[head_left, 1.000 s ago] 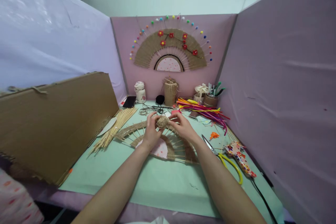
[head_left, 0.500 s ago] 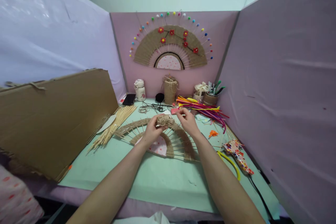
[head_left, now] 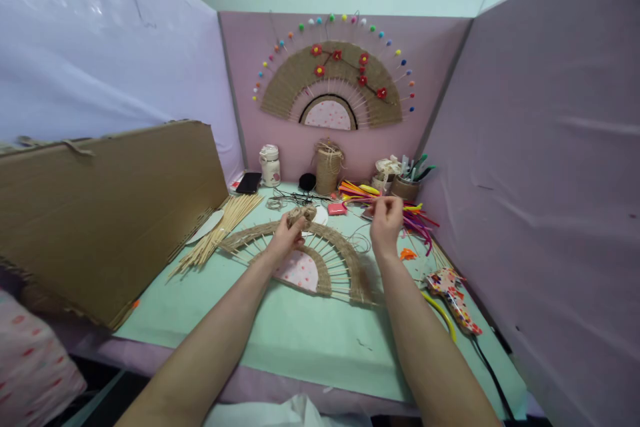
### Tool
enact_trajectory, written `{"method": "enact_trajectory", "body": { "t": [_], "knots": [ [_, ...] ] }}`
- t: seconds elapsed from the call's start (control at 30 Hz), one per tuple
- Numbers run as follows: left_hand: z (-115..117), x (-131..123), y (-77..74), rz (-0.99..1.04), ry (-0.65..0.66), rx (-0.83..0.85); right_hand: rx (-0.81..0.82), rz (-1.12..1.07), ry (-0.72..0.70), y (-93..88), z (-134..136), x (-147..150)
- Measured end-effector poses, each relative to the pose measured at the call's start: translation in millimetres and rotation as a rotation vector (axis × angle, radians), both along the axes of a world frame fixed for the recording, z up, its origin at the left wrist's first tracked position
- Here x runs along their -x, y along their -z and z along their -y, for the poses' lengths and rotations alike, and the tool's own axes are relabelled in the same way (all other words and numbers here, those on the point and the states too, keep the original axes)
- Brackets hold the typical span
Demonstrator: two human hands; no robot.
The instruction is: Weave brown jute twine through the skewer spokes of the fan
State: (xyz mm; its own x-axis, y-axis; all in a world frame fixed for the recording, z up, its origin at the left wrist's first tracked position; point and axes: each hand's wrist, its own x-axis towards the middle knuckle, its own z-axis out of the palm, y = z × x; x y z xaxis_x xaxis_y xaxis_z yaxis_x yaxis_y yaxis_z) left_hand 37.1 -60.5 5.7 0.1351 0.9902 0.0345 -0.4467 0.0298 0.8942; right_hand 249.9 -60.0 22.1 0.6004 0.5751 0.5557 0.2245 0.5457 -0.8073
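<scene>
My left hand point(head_left: 286, 238) is closed round a small ball of jute twine point(head_left: 301, 215), held just above the top rim of a half-woven jute fan point(head_left: 345, 265) that lies flat on the green table. My right hand point(head_left: 386, 221) is off to the right, its fingers pinched on a thin strand of twine that runs back toward the ball. The fan has bare wooden spokes and a pink dotted half-circle point(head_left: 299, 269) at its base.
A large cardboard sheet point(head_left: 100, 207) leans at the left. Bamboo skewers point(head_left: 223, 233) lie beside it. At the back stand a white jar point(head_left: 271, 165), a twine spool point(head_left: 329, 167), a tool cup point(head_left: 404, 185) and coloured pipe cleaners point(head_left: 395, 208). Yellow-handled scissors point(head_left: 441, 313) and a patterned glue gun point(head_left: 455, 303) lie at the right. A finished fan point(head_left: 333, 83) hangs on the back wall.
My right hand has pulled away to the right, drawing a strand out of the ball. My left hand still holds the ball. The view has tipped slightly downward.
</scene>
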Motion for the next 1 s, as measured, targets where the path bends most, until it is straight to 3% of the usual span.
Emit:
{"method": "enact_trajectory", "body": {
  "t": [0.13, 0.27, 0.43, 0.53, 0.67, 0.73, 0.77, 0.83, 0.9, 1.0],
  "knots": [
    [-4.3, 6.0, -2.6, 0.166, 0.094, 0.054, -0.027, -0.348, 0.213, -1.5, -11.8, -37.4],
    [-11.3, 12.4, -3.6, 0.317, 0.052, 0.12, 0.049, -0.549, 0.307, 6.2, -18.6, -71.8],
    [-20.3, 21.7, -2.3, 0.378, -0.048, 0.159, 0.039, -0.521, 0.449, 15.8, -16.8, -103.6],
    [-21.3, 23.2, -1.8, 0.398, -0.036, 0.161, 0.091, -0.288, 0.482, 16.6, -16.4, -99.7],
    [-14.8, 17.9, -2.5, 0.424, 0.133, 0.16, 0.275, 0.285, 0.208, 11.5, -12.2, -48.4],
    [-8.5, 13.3, -3.8, 0.418, 0.237, 0.163, 0.252, 0.45, 0.092, 8.9, -5.5, -12.2],
    [-4.9, 11.0, -4.7, 0.414, 0.283, 0.16, 0.237, 0.504, -0.058, 8.6, -1.2, 5.0],
    [1.9, 7.4, -6.8, 0.408, 0.366, 0.145, 0.249, 0.508, -0.407, 10.9, 7.4, 33.7],
    [6.6, 5.7, -8.8, 0.404, 0.428, 0.128, 0.283, 0.435, -0.658, 17.3, 13.7, 52.6],
    [7.0, 6.5, -9.3, 0.391, 0.44, 0.1, 0.36, 0.348, -0.816, 29.2, 14.6, 64.3]
  ]
}}
